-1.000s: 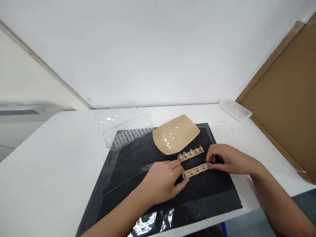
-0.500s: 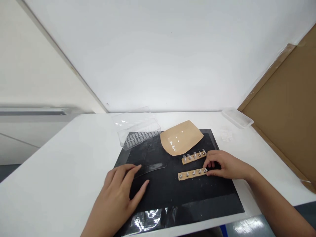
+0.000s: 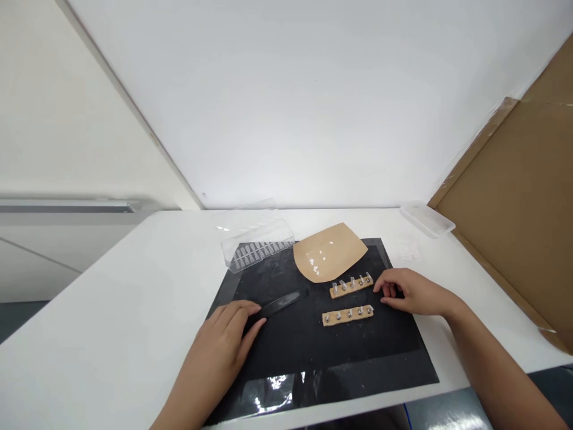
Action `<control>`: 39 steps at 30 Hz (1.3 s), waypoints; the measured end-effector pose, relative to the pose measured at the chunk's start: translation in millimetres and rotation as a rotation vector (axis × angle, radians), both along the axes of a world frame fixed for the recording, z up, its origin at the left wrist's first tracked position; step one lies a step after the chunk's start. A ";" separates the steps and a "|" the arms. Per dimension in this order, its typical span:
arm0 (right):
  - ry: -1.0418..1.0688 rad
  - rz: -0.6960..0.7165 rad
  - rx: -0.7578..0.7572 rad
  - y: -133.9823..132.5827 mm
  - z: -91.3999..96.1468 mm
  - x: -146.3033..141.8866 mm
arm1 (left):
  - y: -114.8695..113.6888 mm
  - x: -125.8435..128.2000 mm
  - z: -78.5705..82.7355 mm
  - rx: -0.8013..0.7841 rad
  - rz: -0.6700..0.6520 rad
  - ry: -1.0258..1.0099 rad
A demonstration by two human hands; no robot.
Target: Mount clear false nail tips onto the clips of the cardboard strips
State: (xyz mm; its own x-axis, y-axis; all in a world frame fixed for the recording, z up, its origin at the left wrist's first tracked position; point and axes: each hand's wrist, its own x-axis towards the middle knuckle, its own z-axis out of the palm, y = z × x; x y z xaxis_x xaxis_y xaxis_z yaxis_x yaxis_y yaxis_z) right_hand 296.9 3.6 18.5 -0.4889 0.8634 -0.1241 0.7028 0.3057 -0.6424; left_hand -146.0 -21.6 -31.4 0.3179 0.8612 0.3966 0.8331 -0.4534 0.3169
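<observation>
My left hand [image 3: 226,334] has its thumb and fingers closed round the near end of a dark nail file [image 3: 285,301], which points right over the black mat. To the right, my right hand [image 3: 414,291] hovers with loosely curled fingers and thumb apart, nothing visible in them. It is beside two tan strips with small metal studs. Clear nail tips stand up on the rear strip [image 3: 353,288]. On the front strip [image 3: 348,316], small clear pieces show on some of the studs, too small to make out fully.
Behind the strips, a curved tan sheet [image 3: 342,248] carries several small white bits. A clear case [image 3: 257,243] with rows of nail tips overlaps the back left of the black mat [image 3: 313,346]. A translucent tray [image 3: 427,220] stands at the back right by a cardboard panel [image 3: 514,209].
My right hand has drawn off the right end of the front strip and lifted slightly back. My left thumb and fingers have closed on the nail file, whose far end has tilted up.
</observation>
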 end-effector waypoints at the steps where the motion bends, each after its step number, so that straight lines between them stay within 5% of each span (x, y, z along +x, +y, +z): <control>1: -0.009 -0.018 0.030 0.7 0.7 1.5 | 0.8 1.4 3.3 -0.010 -0.004 0.006; 9: -0.012 -0.150 0.333 6.2 3.0 10.5 | 43.4 47.9 75.0 0.000 -0.132 0.112; 12: -0.020 -0.181 0.368 8.6 1.2 13.0 | 69.2 70.5 88.4 0.040 -0.196 0.116; 21: 0.068 -0.117 0.227 18.2 -24.8 -7.5 | 82.9 75.7 50.3 0.094 -0.242 0.029; 28: 0.170 -0.095 0.240 29.0 -41.8 -18.2 | 89.9 61.2 46.0 0.163 -0.295 0.055; 35: 0.121 -0.170 0.461 14.2 -20.0 -2.0 | 95.4 56.8 37.6 0.150 -0.226 0.050; 39: 0.043 -0.347 0.643 -23.9 -12.2 34.9 | 97.4 56.2 32.3 0.120 -0.207 0.033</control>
